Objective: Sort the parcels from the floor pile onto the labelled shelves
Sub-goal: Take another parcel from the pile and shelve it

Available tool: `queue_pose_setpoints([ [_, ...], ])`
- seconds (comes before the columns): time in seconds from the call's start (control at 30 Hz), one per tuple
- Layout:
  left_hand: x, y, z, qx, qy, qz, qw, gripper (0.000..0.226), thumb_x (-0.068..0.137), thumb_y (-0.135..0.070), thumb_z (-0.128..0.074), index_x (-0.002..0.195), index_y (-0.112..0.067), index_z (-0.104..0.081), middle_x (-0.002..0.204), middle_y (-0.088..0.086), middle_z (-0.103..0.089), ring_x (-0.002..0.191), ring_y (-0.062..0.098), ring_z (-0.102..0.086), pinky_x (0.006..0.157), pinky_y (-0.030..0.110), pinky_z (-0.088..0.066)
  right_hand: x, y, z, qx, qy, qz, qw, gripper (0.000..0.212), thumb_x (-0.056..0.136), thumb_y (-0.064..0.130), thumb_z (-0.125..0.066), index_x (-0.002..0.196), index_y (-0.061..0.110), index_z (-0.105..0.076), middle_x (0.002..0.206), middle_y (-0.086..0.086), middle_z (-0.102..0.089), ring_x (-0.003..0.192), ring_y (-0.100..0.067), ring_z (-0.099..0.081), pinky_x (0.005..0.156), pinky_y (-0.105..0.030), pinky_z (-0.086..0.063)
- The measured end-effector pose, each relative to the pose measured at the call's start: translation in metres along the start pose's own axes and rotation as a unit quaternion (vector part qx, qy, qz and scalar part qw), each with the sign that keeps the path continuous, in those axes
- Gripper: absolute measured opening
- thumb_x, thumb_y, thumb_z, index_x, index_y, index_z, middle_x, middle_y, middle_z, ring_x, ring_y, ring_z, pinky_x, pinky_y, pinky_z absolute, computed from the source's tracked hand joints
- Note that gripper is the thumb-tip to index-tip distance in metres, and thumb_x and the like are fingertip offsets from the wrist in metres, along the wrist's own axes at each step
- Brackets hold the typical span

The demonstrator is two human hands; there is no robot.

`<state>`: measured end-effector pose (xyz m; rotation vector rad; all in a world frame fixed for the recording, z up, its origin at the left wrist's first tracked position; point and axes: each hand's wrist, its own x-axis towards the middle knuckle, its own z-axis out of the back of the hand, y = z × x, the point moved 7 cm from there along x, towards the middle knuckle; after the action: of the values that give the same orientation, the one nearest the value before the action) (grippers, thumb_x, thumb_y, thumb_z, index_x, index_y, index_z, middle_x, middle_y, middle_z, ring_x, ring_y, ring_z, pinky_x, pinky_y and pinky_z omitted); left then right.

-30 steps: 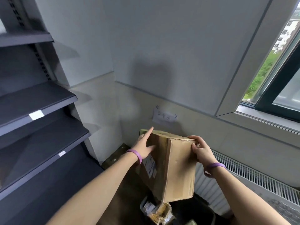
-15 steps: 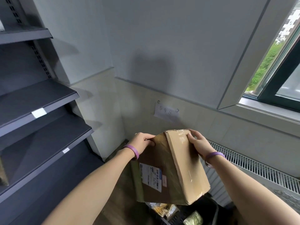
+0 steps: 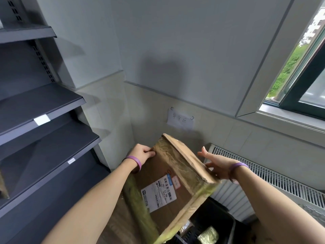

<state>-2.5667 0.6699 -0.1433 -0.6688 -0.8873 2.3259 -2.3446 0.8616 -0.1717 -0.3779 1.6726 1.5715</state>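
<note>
Currently, head view: the cardboard parcel (image 3: pixel 168 166) is off the floor, tilted and held between both hands, with its shipping label (image 3: pixel 161 192) facing me. My left hand (image 3: pixel 143 154) grips the parcel's upper-left corner, fingers curled over the edge. My right hand (image 3: pixel 215 166) lies against the parcel's right side, fingers straight and unclenched. The shelf unit (image 3: pixel 44 103) stands left of the parcel, a white tag (image 3: pixel 41 119) on one shelf edge. A paper note (image 3: pixel 179 119) is on the wall above the parcel, the radiator (image 3: pixel 272 178) is to its right, and a black crate (image 3: pixel 216 219) is below it.

One head-worn camera looks forward and down, close over the parcel (image 3: pixel 167 166).
</note>
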Motion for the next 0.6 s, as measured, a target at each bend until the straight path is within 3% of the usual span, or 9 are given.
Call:
queue_pose_setpoints([
  [0.07,0.003,0.009,0.002,0.015,-0.009,0.020,1.000,0.023,0.087,-0.036,-0.065,0.100,-0.019,-0.074,0.097,0.002,-0.072,0.091,0.024,-0.062,0.086,0.031,-0.048,-0.004,0.004,0.002,-0.021,-0.029,0.000,0.999,0.074,0.080,0.080,-0.034,0.143,0.043,-0.035,0.151,-0.009,-0.037,0.127,-0.032,-0.048,0.104,-0.049,-0.044],
  [0.13,0.005,0.015,0.006,0.031,-0.024,0.035,0.999,0.021,0.086,-0.040,-0.065,0.079,-0.021,-0.070,0.083,0.007,-0.070,0.078,0.024,-0.057,0.077,0.030,-0.047,-0.006,0.008,0.003,-0.053,-0.037,-0.003,0.998,0.074,0.080,0.081,-0.032,0.143,0.042,-0.037,0.152,-0.007,-0.035,0.132,-0.041,-0.041,0.084,-0.057,-0.050],
  [0.23,0.002,0.022,0.013,0.037,-0.052,0.066,0.996,0.037,0.087,-0.037,-0.065,0.060,-0.014,-0.054,0.064,0.007,-0.053,0.066,0.023,-0.043,0.057,0.025,-0.034,-0.005,0.011,-0.001,-0.006,-0.038,0.018,0.999,0.078,0.075,0.079,-0.046,0.139,0.034,-0.046,0.150,-0.011,-0.033,0.137,-0.042,-0.032,0.073,-0.052,-0.056],
  [0.3,0.001,0.028,0.016,0.032,-0.069,0.087,0.993,0.041,0.088,-0.035,-0.065,0.057,-0.013,-0.048,0.059,0.005,-0.047,0.062,0.023,-0.039,0.052,0.024,-0.029,-0.003,0.016,-0.005,0.033,-0.066,0.064,0.995,0.072,0.074,0.073,-0.055,0.131,0.028,-0.053,0.140,-0.007,-0.040,0.129,-0.031,-0.039,0.077,-0.046,-0.058],
  [0.37,0.000,0.034,0.020,0.027,-0.094,0.107,0.989,0.049,0.088,-0.037,-0.065,0.053,-0.013,-0.040,0.053,0.002,-0.041,0.059,0.022,-0.038,0.053,0.025,-0.027,-0.001,0.023,-0.014,0.051,-0.091,0.113,0.988,0.055,0.079,0.065,-0.060,0.121,0.031,-0.056,0.131,0.001,-0.045,0.119,-0.020,-0.042,0.091,-0.044,-0.054],
  [0.43,0.000,0.037,0.026,0.022,-0.122,0.121,0.985,0.053,0.087,-0.038,-0.064,0.052,-0.011,-0.036,0.051,0.001,-0.040,0.059,0.023,-0.039,0.056,0.026,-0.027,0.003,0.029,-0.019,0.080,-0.104,0.157,0.979,0.054,0.078,0.063,-0.062,0.122,0.032,-0.055,0.133,0.006,-0.049,0.119,-0.016,-0.043,0.098,-0.043,-0.047],
  [0.5,0.000,0.034,0.034,0.011,-0.151,0.125,0.981,0.053,0.088,-0.039,-0.064,0.052,-0.011,-0.037,0.052,0.000,-0.042,0.060,0.024,-0.041,0.056,0.025,-0.027,0.006,0.036,-0.024,0.128,-0.118,0.197,0.965,0.068,0.071,0.071,-0.061,0.126,0.033,-0.051,0.138,0.006,-0.049,0.125,-0.014,-0.045,0.104,-0.041,-0.042],
  [0.6,0.000,0.029,0.048,-0.009,-0.185,0.139,0.973,0.050,0.088,-0.041,-0.062,0.053,-0.012,-0.042,0.056,0.002,-0.051,0.061,0.026,-0.048,0.055,0.023,-0.029,0.009,0.049,-0.033,0.179,-0.130,0.243,0.945,0.106,0.060,0.086,-0.060,0.145,0.027,-0.037,0.150,0.005,-0.039,0.135,-0.013,-0.041,0.115,-0.040,-0.031],
])
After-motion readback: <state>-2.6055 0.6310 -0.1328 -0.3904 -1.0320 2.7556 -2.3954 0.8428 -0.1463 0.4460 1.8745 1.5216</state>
